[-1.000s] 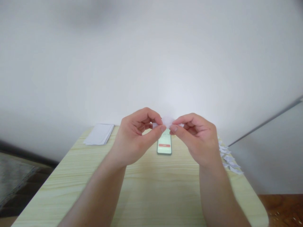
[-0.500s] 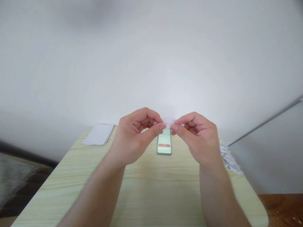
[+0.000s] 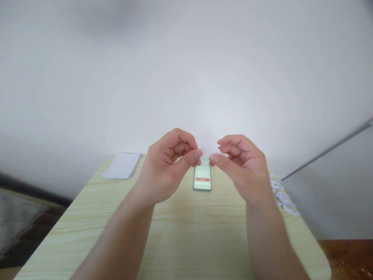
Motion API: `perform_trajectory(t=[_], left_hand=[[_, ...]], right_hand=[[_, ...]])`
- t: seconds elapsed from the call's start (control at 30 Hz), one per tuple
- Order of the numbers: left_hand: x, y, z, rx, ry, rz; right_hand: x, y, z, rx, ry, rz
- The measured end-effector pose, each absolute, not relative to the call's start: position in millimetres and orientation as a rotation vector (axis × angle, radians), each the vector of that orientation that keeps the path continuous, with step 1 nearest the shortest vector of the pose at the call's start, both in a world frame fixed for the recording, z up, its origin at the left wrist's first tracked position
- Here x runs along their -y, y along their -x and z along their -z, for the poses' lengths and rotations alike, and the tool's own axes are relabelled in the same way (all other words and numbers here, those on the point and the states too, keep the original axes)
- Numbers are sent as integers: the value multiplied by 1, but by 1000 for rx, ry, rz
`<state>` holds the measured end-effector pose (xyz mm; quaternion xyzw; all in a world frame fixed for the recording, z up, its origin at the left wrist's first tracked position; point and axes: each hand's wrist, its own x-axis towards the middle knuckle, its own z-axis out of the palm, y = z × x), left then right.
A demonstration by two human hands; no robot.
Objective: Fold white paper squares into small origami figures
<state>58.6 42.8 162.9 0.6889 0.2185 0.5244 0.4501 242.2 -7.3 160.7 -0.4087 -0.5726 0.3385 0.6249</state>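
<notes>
A small white piece of paper (image 3: 209, 149) is held up between my two hands, pale against the wall; its exact shape is hard to make out. My left hand (image 3: 171, 163) pinches its left edge between thumb and forefinger. On the other side, the thumb of my right hand (image 3: 246, 167) presses against the paper's lower right, with the forefinger lifted off and the other fingers curled behind. Below the paper lies a phone (image 3: 202, 179) with a lit, greenish screen showing digits and a red bar; the hands partly cover its top.
A stack of white paper sheets (image 3: 121, 165) lies at the table's back left. Several folded white paper pieces (image 3: 283, 196) are by the right edge, partly behind my right wrist. The wood-grain table (image 3: 198, 229) meets a white wall (image 3: 186, 77).
My right forefinger has lifted away from the thumb, uncovering more of the paper. My left hand keeps its pinch and has risen slightly.
</notes>
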Motion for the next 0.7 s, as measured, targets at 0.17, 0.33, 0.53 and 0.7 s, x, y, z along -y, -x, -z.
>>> perform_trajectory(t=[0.17,0.33,0.53,0.7], left_hand=[[-43,-58,-160,-509,-1739,-1240],[-42,-57,-160,-536,-1802,-1221],[-42,-57,-161,-586,-1817,-1237],[-44,-57,-160,-587,-1789,-1235]], right_hand=[[9,-241,-162,1338,914,-867],[9,-243,-162,1312,935,-859],[9,-246,-164,1340,975,-857],[12,-247,-165,1384,1027,-796]])
